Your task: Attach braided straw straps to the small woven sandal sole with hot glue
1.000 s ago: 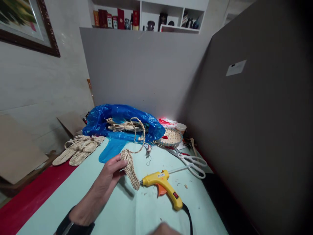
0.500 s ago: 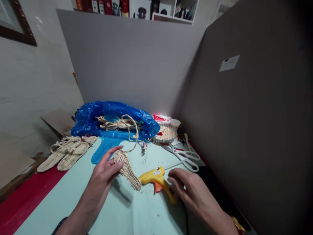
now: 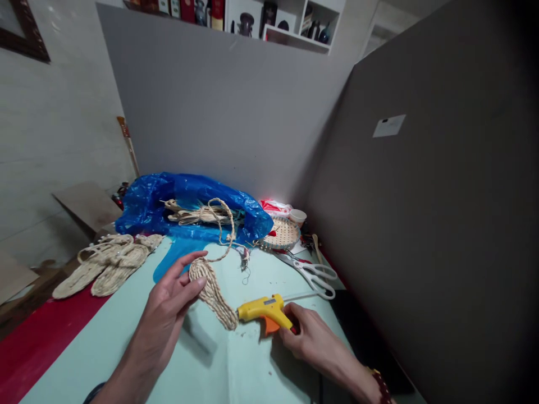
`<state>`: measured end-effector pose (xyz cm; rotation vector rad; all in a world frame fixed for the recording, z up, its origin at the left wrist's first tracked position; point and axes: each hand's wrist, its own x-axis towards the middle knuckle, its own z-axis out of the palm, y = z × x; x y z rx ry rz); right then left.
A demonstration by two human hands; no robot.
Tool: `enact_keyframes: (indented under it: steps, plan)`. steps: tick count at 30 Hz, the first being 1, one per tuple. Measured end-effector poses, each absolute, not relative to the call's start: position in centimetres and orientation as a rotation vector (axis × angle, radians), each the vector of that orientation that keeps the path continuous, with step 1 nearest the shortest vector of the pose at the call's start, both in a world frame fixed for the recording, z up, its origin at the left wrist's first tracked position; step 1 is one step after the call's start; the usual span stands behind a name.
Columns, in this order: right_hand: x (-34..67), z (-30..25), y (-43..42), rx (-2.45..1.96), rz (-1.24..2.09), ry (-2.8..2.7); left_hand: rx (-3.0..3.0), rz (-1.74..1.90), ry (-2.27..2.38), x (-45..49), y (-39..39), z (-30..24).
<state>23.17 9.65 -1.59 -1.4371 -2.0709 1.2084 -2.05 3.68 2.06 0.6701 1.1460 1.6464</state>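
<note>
Between the thumb and fingers of my left hand [image 3: 174, 297] is the wide end of a braided straw sole [image 3: 214, 297], its narrow end pointing down to the right. A loose straw cord [image 3: 231, 227] runs from its top back toward a blue bag. My right hand [image 3: 309, 336] is closed around the handle of a yellow glue gun [image 3: 263, 308] with an orange trigger [image 3: 269, 325]. The gun's nozzle is close to the narrow end of the sole; whether they touch I cannot tell. A clear glue stick [image 3: 297, 294] sticks out of its back.
The blue plastic bag [image 3: 151, 196] holding straw bundles [image 3: 193, 214] lies at the back. White-handled scissors [image 3: 315, 276], a woven basket [image 3: 281, 235] and a paper cup [image 3: 297, 217] are on the right. A pair of straw sandals [image 3: 109, 266] lies at left. Grey panels [image 3: 227, 106] stand behind.
My right hand has closed around the glue gun's handle, where before it hovered beside it. The gun is tilted a little more level. My left hand still holds the sole.
</note>
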Motion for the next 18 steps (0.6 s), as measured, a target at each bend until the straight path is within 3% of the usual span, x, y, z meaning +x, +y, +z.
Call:
enact_keyframes:
  steps: [4, 11, 18]
  plan:
    - [23.5, -0.9, 9.6, -1.214, 1.65, -1.769, 0.605, 1.686, 1.037, -2.7, 3.6, 2.6]
    - [22.8, 2.3, 9.6, -0.861, 1.869, -1.149, 0.537, 1.695, 0.873, -2.8, 3.4, 2.8]
    - [23.3, 4.4, 8.7, -0.91, 1.764, -1.512, 0.532, 1.603, 0.885, -2.1, 3.2, 1.9]
